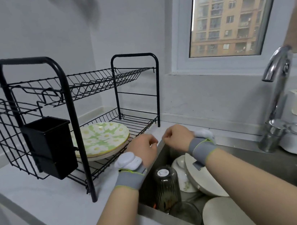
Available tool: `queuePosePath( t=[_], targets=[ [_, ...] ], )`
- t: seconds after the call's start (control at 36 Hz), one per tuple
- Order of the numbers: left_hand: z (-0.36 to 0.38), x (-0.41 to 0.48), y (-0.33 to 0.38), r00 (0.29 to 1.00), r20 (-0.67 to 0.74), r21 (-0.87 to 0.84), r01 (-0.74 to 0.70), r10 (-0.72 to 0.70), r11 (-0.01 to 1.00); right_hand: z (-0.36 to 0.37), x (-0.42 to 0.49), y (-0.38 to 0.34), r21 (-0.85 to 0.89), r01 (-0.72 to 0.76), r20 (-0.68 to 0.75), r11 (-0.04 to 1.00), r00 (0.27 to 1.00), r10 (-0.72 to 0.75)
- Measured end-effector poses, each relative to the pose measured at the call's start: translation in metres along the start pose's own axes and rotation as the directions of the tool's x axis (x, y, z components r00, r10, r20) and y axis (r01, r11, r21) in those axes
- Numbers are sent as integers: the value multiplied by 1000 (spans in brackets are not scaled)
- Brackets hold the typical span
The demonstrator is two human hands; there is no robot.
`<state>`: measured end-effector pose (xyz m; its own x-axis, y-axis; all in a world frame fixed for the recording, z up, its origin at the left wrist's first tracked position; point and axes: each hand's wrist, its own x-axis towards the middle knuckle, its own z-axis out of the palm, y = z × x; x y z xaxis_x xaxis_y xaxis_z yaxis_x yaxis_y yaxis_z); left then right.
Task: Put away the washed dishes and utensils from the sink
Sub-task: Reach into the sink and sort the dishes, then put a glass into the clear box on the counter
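Both forearms reach over the sink (264, 165). Left hand (143, 147) and right hand (177, 136) hover side by side at its far corner, fingers curled under, gripping nothing (none that shows). Below the right wrist lean stacked white plates (206, 182); beneath the left stands an upturned dark glass (166, 185). Just beyond the left hand, flowered plates (100, 139) lie on the rack (72, 113). Risk, as judged: pulling a lower plate would shift the pile and knock the glass.
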<state>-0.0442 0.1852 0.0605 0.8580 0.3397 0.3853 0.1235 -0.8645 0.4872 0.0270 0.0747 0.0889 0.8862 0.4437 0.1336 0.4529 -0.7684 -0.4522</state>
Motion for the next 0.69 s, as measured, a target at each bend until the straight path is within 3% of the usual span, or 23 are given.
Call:
queuePosePath(
  t=[0.14,0.36,0.69],
  targets=[
    [23,-2,3,958,272,56,-108,89,993,3,-22,32,60,-77,-75,995,994,81],
    [53,-11,-10,882,445,175,-257,156,951,37,-63,67,13,-146,-90,989,985,146],
    [58,-17,-9,848,516,395,-364,124,844,58,-72,61,-140,-63,10,988,998,66]
  ],
)
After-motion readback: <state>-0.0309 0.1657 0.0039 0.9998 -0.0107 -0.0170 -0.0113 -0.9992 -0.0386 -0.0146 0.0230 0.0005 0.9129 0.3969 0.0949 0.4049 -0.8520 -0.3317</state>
